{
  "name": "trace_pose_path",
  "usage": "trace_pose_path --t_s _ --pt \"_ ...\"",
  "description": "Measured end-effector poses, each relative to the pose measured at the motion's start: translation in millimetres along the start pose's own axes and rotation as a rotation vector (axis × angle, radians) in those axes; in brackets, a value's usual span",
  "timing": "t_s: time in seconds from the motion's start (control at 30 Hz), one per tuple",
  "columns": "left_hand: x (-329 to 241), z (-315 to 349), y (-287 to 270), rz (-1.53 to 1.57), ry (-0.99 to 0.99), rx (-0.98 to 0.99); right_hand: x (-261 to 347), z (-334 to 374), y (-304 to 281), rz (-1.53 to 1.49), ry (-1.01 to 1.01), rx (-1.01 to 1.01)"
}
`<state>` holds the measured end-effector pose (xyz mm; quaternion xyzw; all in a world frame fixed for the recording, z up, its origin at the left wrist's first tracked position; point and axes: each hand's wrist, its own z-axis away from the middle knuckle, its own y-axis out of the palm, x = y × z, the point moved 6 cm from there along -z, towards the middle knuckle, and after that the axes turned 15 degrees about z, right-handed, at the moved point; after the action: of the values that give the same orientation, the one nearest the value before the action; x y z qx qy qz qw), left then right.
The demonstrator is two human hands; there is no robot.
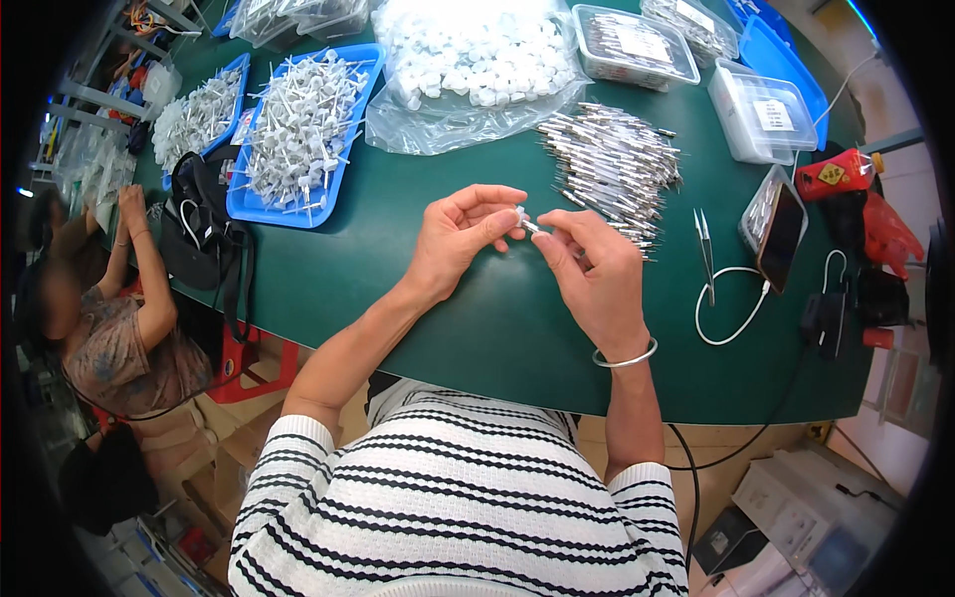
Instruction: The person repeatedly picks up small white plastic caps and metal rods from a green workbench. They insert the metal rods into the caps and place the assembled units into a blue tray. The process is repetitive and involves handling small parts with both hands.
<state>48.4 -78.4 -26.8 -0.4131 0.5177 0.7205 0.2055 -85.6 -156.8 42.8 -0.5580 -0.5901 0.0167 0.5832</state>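
Green table, metal pins behind fingers pinching small white piece.

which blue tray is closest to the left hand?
The blue tray heaped with white stemmed plastic parts, just up-left of the left hand. The second blue tray lies farther left behind it, and the blue trays at top right sit past the right hand.

The person wears a top with black and white stripes going across. Its sleeves are short and stop above the elbows, so both arms are bare. A thin, shiny silver bangle sits around the right wrist.
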Motion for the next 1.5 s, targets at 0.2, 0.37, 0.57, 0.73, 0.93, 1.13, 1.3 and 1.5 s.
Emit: trace_pose_path --t_s 0.2,0.37,0.57,0.73,0.93,1.13,1.3,1.5 --pt "0 2 2 -0.014 0.014 -0.005 0 2 5 0.184 -0.078 0.011" --pt "0 4 6 -0.033 -0.010 0.041 -1 3 8 0.189 -0.100 0.029" --pt "-3 2 2 -0.045 -0.033 0.078 -2 4 13 0.228 -0.087 0.074" --pt "-3 2 1 -0.038 -0.056 0.065 -3 7 17 0.211 -0.085 0.116" --pt "1 2 -1 0.000 -0.083 0.071 0 7 16 0.245 -0.161 0.034" --pt "3 5 2 0.056 -0.101 0.082 -6 7 17 0.051 -0.041 0.093" --pt "5 6 3 0.104 -0.104 0.113 -10 9 21 -0.039 0.049 0.148" --pt "3 8 6 0.072 -0.054 0.099 -1 12 21 0.152 -0.167 -0.095"
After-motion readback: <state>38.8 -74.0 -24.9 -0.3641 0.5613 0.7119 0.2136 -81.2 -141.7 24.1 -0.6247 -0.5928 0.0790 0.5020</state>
